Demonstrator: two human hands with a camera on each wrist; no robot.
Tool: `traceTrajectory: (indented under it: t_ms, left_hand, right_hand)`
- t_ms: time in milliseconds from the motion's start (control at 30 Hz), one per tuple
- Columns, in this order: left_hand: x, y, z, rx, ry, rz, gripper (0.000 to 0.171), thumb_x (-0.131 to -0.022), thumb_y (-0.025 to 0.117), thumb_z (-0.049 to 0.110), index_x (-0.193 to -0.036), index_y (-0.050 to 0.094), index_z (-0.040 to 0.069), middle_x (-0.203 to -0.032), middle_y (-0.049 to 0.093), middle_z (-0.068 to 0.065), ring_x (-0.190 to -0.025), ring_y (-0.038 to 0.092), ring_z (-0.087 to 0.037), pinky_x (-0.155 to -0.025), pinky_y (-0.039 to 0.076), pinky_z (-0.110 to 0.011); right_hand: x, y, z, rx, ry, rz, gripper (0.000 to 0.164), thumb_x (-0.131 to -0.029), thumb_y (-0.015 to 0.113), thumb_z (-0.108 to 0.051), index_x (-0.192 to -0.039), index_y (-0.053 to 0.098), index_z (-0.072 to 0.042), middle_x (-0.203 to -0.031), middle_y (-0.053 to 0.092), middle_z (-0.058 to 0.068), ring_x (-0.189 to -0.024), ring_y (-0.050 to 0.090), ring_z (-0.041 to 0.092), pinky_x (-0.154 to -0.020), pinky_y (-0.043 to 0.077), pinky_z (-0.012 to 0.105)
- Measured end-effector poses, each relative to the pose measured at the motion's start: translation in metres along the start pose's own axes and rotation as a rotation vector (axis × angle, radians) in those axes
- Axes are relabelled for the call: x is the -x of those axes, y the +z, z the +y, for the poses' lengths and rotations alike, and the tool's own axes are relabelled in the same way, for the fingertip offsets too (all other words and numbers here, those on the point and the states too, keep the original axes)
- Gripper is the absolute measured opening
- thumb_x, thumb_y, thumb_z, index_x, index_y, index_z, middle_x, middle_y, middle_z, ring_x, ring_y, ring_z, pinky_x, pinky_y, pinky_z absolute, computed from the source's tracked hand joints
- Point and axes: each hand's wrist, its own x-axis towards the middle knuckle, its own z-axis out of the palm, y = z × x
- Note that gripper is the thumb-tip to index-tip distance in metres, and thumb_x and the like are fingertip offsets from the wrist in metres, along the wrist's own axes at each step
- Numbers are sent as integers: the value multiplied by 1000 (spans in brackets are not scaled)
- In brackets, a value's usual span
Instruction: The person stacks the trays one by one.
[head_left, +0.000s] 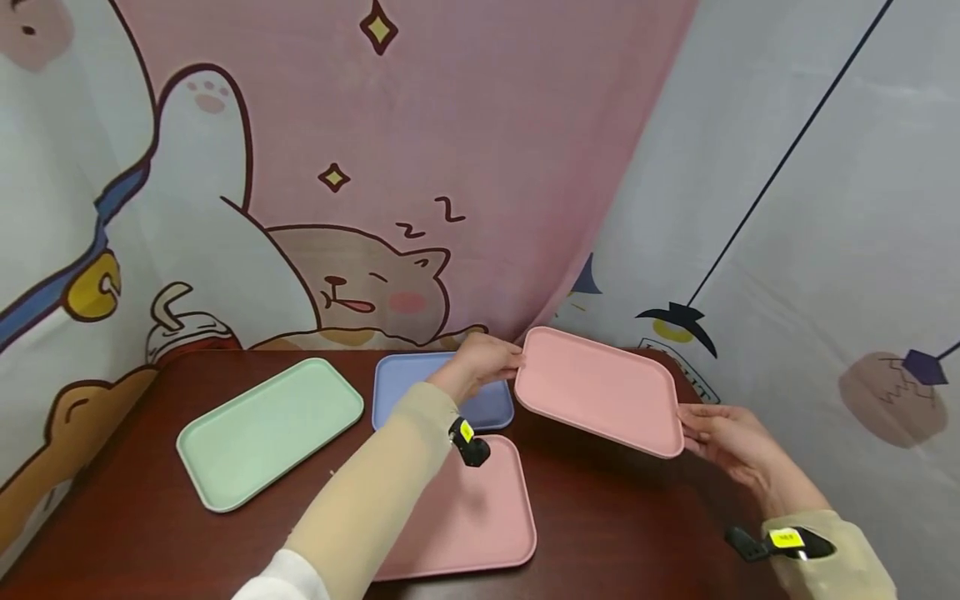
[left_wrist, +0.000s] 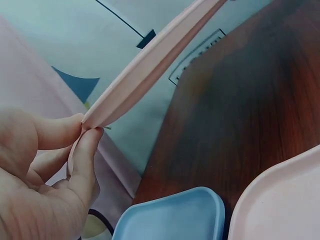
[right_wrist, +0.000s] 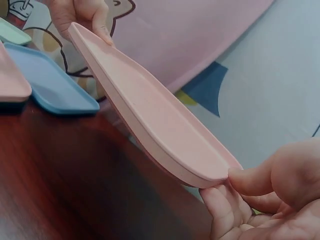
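Both hands hold a pink rectangular tray [head_left: 600, 387] up off the table at the right, tilted with its right end lower. My left hand [head_left: 483, 360] pinches the left short edge between thumb and fingers, as the left wrist view also shows at the tray's rim [left_wrist: 145, 70]. At the opposite short edge my right hand [head_left: 723, 442] grips the rim, thumb on top and fingers beneath in the right wrist view. Below my left forearm lies a second pink tray [head_left: 487, 508], partly covered by the sleeve. A blue tray [head_left: 405, 379] sits behind it, partly hidden by the left hand.
A pale green tray [head_left: 270, 433] lies slanted on the left of the dark red-brown wooden table [head_left: 600, 525]. Cartoon-printed cloth [head_left: 480, 125] hangs behind the table, and a whitish cloth [head_left: 840, 250] stands close along the right side.
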Motion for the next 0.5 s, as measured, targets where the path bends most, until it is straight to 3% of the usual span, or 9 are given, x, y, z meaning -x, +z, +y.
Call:
traceTrajectory:
  t_ms: [233, 500]
  left_hand:
    - [13, -17, 4, 66, -12, -23, 32, -96, 73, -5, -126, 69, -14, -118, 74, -20, -98, 74, -20, -89, 62, -31]
    - [28, -33, 1, 111, 25, -15, 31, -96, 72, -7, -126, 67, -17, -116, 74, -22, -94, 73, -20, -91, 62, -34]
  right_hand:
    - [1, 15, -6, -60, -7, -28, 22, -108, 59, -4, -103, 79, -12, -99, 76, 3, -91, 74, 15, -79, 64, 31]
    - [4, 34, -12, -40, -49, -26, 18, -107, 62, -4, -111, 79, -10, -101, 76, 1, -92, 74, 14, -79, 65, 31]
